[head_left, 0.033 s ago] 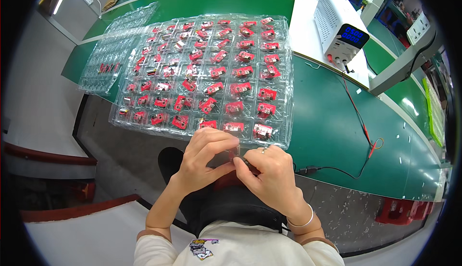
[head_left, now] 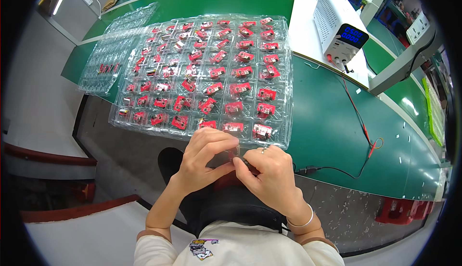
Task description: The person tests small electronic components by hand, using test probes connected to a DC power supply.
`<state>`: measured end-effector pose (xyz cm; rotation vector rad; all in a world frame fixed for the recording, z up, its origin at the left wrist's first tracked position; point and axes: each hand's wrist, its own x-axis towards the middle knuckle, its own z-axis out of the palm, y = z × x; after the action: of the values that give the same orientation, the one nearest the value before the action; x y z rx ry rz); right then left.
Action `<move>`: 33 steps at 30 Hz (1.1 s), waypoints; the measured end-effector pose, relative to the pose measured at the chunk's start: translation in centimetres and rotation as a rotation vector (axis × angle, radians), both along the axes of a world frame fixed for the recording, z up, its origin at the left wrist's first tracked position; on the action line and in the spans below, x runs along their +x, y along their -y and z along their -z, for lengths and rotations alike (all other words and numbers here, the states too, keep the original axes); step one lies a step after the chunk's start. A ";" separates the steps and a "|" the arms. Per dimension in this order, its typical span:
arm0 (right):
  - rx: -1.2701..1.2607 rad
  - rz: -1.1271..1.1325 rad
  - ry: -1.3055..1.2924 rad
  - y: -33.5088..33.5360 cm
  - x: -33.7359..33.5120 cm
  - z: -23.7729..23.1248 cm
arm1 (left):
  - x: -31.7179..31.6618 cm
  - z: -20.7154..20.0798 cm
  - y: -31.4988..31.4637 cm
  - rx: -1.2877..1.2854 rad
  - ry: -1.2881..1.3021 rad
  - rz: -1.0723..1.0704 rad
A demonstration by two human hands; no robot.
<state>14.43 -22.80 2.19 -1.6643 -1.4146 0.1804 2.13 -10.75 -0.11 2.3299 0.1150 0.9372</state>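
Observation:
A clear plastic blister tray (head_left: 281, 80) lies on the green table, with a small red circuit module (head_left: 208, 105) in nearly every pocket. My left hand (head_left: 204, 154) and my right hand (head_left: 272, 177) meet just below the tray's near edge, above my lap. Their fingertips pinch one small part (head_left: 237, 159) between them. It is mostly hidden by the fingers, so I cannot tell its shape. My right hand wears a ring and a bracelet.
A second clear tray (head_left: 113, 49), mostly without modules, lies to the left. A white bench power supply (head_left: 337, 27) with a blue display stands at the back right. Its red lead (head_left: 358, 116) and a black cable (head_left: 332, 169) run across the green table (head_left: 332, 136).

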 end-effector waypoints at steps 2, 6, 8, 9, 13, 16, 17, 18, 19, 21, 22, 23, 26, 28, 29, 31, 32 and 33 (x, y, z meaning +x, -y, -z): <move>0.003 0.001 0.006 0.0 0.0 -0.1 | 0.0 -0.1 -0.1 0.003 0.001 -0.007; -0.007 0.007 0.014 0.0 0.1 -0.1 | 0.2 -0.3 -0.2 0.039 -0.012 -0.007; -0.020 0.019 0.024 0.1 0.1 -0.3 | 0.3 -0.4 -0.2 0.047 -0.016 -0.002; -0.020 0.025 0.028 0.1 0.1 -0.3 | 0.4 -0.3 -0.2 0.045 -0.014 0.000; -0.002 0.031 0.002 0.0 0.1 -0.3 | 0.2 -0.4 -0.3 0.065 -0.031 -0.012; 0.019 0.019 -0.020 -0.1 0.0 0.0 | 0.2 -0.4 -0.3 0.076 -0.021 -0.006; 0.019 0.018 -0.021 0.0 0.0 0.0 | 0.2 -0.5 -0.3 0.089 -0.029 -0.022; 0.019 0.032 -0.014 0.0 0.0 0.0 | 0.3 -0.6 -0.2 0.091 -0.028 -0.025; 0.025 0.032 -0.020 0.0 0.0 0.0 | 0.4 -0.6 -0.2 0.091 -0.024 -0.020; 0.031 0.033 -0.026 0.1 0.1 0.0 | 0.5 -0.6 -0.2 0.108 -0.022 -0.025; 0.026 0.032 -0.025 0.1 0.1 0.0 | 0.5 -0.6 -0.3 0.107 -0.023 -0.027; 0.020 0.030 -0.025 0.1 0.2 0.1 | 0.6 -0.6 -0.3 0.112 -0.026 -0.026; -0.043 0.004 -0.023 0.0 0.3 0.2 | 0.5 -0.6 -0.6 0.114 -0.032 -0.029; -0.037 -0.003 -0.029 -0.1 0.3 0.1 | 0.4 -0.6 -0.8 0.112 -0.038 -0.038; -0.030 -0.003 -0.032 -0.2 0.3 0.1 | 0.5 -0.6 -0.9 0.116 -0.037 -0.030; -0.029 -0.011 -0.021 -0.6 0.2 0.0 | 0.2 -0.6 -1.3 0.123 -0.052 -0.054; -0.028 -0.005 0.000 -0.6 0.3 -0.1 | 0.2 -0.6 -1.4 0.121 -0.029 -0.034; -0.019 -0.011 0.001 -0.6 0.3 -0.3 | 0.2 -0.7 -1.5 0.122 -0.006 -0.015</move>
<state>14.72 -22.23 2.46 -1.6726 -1.4273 0.2003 2.37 -9.26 0.60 2.4467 0.0804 0.9688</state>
